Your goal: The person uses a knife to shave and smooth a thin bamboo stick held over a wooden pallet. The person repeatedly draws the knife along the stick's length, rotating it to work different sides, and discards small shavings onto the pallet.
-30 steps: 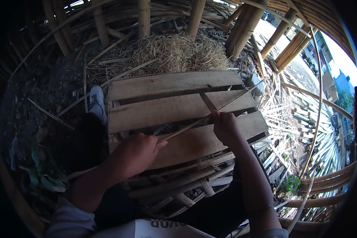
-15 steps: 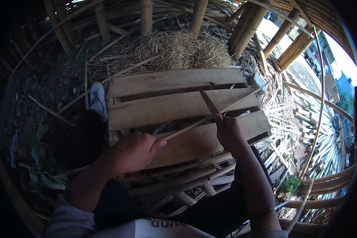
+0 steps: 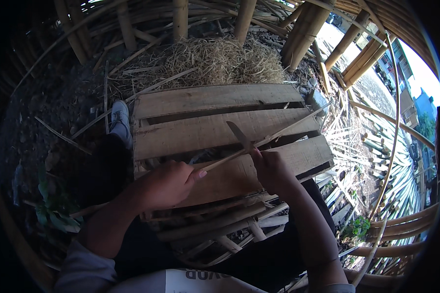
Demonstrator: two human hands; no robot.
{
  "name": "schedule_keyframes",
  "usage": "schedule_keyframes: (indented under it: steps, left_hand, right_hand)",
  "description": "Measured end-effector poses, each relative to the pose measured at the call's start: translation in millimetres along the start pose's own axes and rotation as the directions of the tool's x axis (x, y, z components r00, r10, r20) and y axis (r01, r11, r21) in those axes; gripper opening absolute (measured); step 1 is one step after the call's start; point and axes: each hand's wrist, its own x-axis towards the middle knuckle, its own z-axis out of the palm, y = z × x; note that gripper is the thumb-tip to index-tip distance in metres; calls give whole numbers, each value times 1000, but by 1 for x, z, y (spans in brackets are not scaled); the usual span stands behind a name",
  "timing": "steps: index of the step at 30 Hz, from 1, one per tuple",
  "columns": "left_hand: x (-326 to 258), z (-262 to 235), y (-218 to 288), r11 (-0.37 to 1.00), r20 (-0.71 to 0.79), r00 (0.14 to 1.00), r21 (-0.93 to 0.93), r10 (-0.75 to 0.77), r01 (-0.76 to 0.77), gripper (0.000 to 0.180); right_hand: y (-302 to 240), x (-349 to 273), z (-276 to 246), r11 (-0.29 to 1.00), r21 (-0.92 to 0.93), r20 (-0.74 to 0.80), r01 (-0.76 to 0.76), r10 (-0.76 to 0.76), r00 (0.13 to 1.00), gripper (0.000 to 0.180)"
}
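In the head view, the left hand [image 3: 166, 185] is closed around the near end of a long thin pale bamboo strip [image 3: 278, 134], which runs toward two o'clock over the rough grey wooden plank tabletop [image 3: 205, 100]. The right hand [image 3: 269, 168] grips a dark-bladed knife [image 3: 239, 136], its blade meeting the strip at centre. A heap of dry straw [image 3: 220, 61] lies at twelve o'clock, and a white shoe [image 3: 120, 115] at ten o'clock.

Two hands, one knife [image 3: 239, 135], one thin bamboo strip [image 3: 283, 133], three wooden planks [image 3: 215, 100], one white shoe [image 3: 120, 115], one straw pile [image 3: 220, 61].
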Motion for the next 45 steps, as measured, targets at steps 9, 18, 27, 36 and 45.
schedule_keyframes:
  steps: [9, 18, 27, 36, 45]
  left_hand:
    - [1, -3, 0, 998, 47, 998, -33, -44, 46, 59]
    - [-3, 2, 4, 1000, -42, 999, -3, -9, 9, 57]
    - [-5, 2, 7, 999, -142, 989, 16, 45, -43, 52]
    - [-3, 18, 11, 970, -324, 935, 231, 144, -69, 43]
    - [-6, 8, -1, 946, -497, 839, 319, 224, -64, 40]
  right_hand:
    - [-8, 7, 0, 991, -17, -42, -132, 132, 990, 53]
    - [-12, 23, -12, 976, -48, 30, -213, 215, 976, 48]
    - [-2, 32, -11, 967, -85, -9, -242, 242, 970, 47]
    - [-33, 30, 7, 905, 210, 113, -371, 354, 928, 53]
    - [-23, 51, 27, 751, 514, -81, -414, 523, 849, 42]
